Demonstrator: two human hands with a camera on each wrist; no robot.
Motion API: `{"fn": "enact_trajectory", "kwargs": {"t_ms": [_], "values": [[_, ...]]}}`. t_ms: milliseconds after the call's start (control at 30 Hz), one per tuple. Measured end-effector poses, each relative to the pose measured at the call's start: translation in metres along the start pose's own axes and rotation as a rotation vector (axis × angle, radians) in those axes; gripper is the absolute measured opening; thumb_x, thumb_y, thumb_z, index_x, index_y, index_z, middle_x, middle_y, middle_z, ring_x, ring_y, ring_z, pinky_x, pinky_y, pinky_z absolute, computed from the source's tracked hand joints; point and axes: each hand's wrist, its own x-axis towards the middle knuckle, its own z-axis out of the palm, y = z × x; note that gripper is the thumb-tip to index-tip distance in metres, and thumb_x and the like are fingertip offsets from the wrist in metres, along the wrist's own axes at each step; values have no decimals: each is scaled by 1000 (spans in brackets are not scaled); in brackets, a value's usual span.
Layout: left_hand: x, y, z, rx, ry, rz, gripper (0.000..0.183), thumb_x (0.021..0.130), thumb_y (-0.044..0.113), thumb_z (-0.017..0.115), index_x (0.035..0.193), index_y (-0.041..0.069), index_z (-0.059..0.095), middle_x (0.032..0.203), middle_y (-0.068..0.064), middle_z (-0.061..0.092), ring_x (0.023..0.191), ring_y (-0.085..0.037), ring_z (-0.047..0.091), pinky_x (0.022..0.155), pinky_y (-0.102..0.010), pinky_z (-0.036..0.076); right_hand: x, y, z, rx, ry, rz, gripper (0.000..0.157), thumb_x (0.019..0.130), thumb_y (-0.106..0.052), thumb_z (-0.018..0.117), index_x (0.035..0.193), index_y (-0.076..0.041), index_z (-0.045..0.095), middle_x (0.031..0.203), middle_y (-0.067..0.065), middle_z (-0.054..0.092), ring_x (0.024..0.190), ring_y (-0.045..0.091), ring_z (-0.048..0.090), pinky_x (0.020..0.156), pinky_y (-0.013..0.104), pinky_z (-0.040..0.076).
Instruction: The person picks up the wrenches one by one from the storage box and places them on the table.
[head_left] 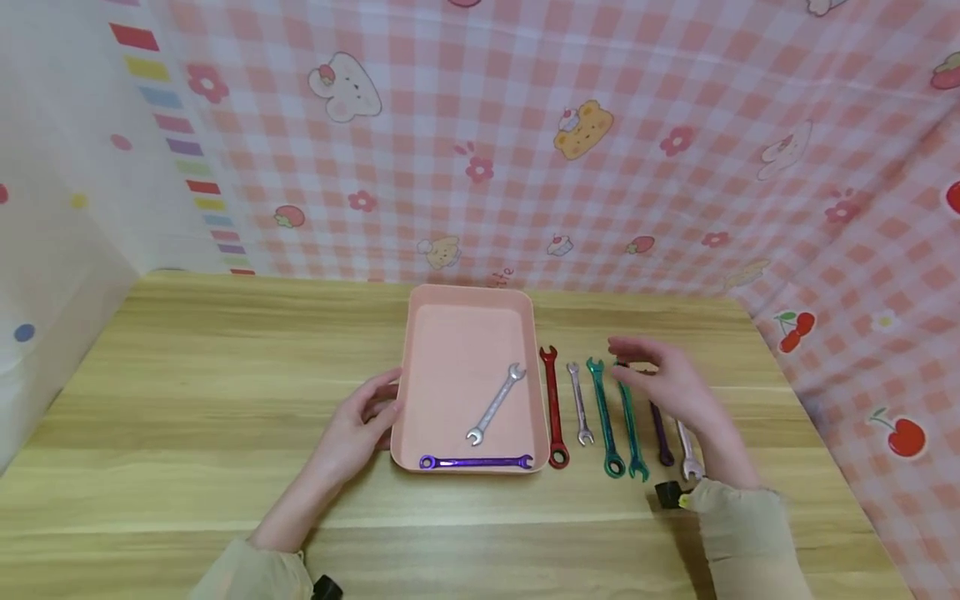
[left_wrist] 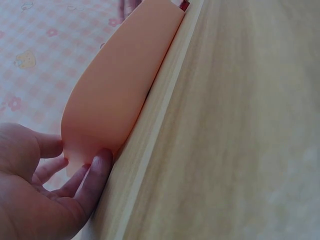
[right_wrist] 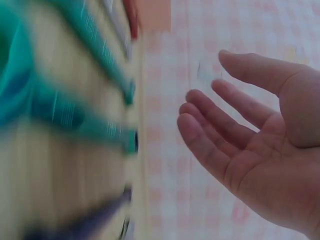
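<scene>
My left hand [head_left: 360, 425] touches the left outer wall of a pink tray [head_left: 450, 333], its fingertips on the wall and rim in the left wrist view. Inside the tray, a silver open-end wrench [head_left: 495, 406] lies slanted; a purple wrench [head_left: 476, 462] lies along the near side. My right hand [head_left: 671, 383] hovers with spread fingers, holding nothing, over a row of wrenches. Nearest below it are a green wrench [head_left: 632, 429] and a dark purple wrench [head_left: 662, 433], partly hidden by the hand. A silver wrench [head_left: 688, 454] is partly covered by the right wrist.
Between the tray and my right hand lie a red ratchet wrench [head_left: 553, 404], a small silver wrench [head_left: 580, 404] and another green wrench [head_left: 606, 417]. Pink checked cloth [head_left: 480, 125] hangs behind the wooden table [head_left: 225, 400] and along its right side.
</scene>
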Motion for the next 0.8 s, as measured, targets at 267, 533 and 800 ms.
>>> {"fn": "enact_trajectory", "kwargs": {"t_ms": [267,533,800], "values": [[2,1,3,-10,-7,9,54,108,5,52,161,9,40,154,-27,51,123,-27,63,77,-24,60,28,-64,42,97,-147,-161,48,98,-8,72,144,0,59,136,26,68,124,40,65,100,41,59],[2,2,4,6,3,0,53,109,6,52,161,10,41,154,-26,51,124,-29,63,78,-24,60,46,-114,83,105,-397,-242,48,95,-5,75,140,4,60,134,25,67,123,40,65,101,41,62],[1,0,2,24,13,-17,53,109,8,51,161,13,41,154,-25,52,125,-33,63,79,-25,60,60,-138,110,72,-569,-241,51,90,-6,80,139,-1,63,133,19,70,122,31,68,100,30,60]]}}
